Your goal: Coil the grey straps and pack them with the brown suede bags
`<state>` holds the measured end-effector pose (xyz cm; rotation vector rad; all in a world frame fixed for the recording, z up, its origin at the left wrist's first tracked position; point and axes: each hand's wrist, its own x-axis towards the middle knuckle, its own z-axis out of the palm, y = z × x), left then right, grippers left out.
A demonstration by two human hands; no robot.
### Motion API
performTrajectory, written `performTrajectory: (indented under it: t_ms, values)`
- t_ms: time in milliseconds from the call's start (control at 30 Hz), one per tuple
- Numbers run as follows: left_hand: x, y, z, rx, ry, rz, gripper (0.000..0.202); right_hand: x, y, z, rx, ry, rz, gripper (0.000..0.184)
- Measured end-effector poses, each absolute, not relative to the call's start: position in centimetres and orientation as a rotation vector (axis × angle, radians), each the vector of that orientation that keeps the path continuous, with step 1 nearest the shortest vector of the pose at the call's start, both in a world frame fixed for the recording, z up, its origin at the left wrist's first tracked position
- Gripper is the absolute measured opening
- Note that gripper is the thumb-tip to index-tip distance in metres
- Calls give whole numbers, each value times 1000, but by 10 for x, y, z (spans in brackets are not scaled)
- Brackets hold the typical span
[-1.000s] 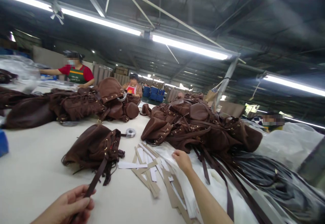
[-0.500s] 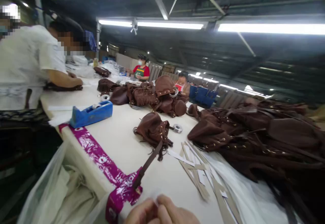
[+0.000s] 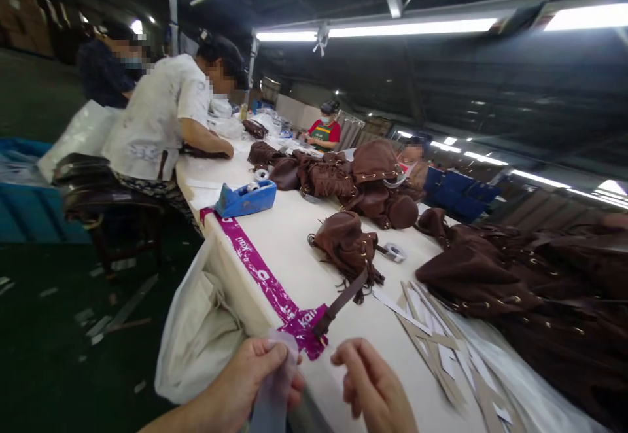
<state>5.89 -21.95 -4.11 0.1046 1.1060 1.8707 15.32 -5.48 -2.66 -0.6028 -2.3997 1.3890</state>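
Observation:
My left hand (image 3: pixel 255 374) is at the bottom edge, its thumb and fingers pinched on a pale strip of paper (image 3: pixel 275 387) that hangs down from it. My right hand (image 3: pixel 370 384) is just to the right, fingers curled loosely and apart, holding nothing I can make out. Just beyond both hands a brown strap (image 3: pixel 341 303) lies on the white table (image 3: pixel 294 250), its end by the magenta tape (image 3: pixel 260 273) along the table edge. The strap leads to a brown suede bag (image 3: pixel 346 243).
Cardboard and white paper strips (image 3: pixel 432 341) lie right of my hands. Heaps of brown bags (image 3: pixel 530 276) fill the right side and the far middle (image 3: pixel 353 178). A blue tape dispenser (image 3: pixel 245 199) and a tape roll (image 3: pixel 394 252) sit on the table. A cloth sack (image 3: pixel 196 335) hangs off the edge. Other people work at the left and far end.
My view has swung left. My left hand let go of the brown strap, which now lies on the table, and took up a pale strip. My right hand came back from the paper strips.

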Motion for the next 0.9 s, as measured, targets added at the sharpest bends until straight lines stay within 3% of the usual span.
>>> performTrajectory:
  t_ms: [133,267,467,633,767,900]
  values:
    - [55,-225,-31,253,1155,1804,42,119,-28,-11,-745,-2294,1524,41]
    - [52,-223,-33,265,1176,1766,49,93,-35,-17,-584,-2297,1650,27]
    - [47,-218,-45,333,1300,1835,59,89,-27,-23,-584,-1706,2296,18]
    - [37,-214,-44,299,1434,1925,52,100,-24,-15,-403,-1504,2767,22]
    - [31,-210,-38,191,1488,1984,47,104,-30,-12,-473,-1415,2865,22]
    - [33,-205,-33,160,1481,2002,40,102,-24,-20,-444,-1538,2743,34]
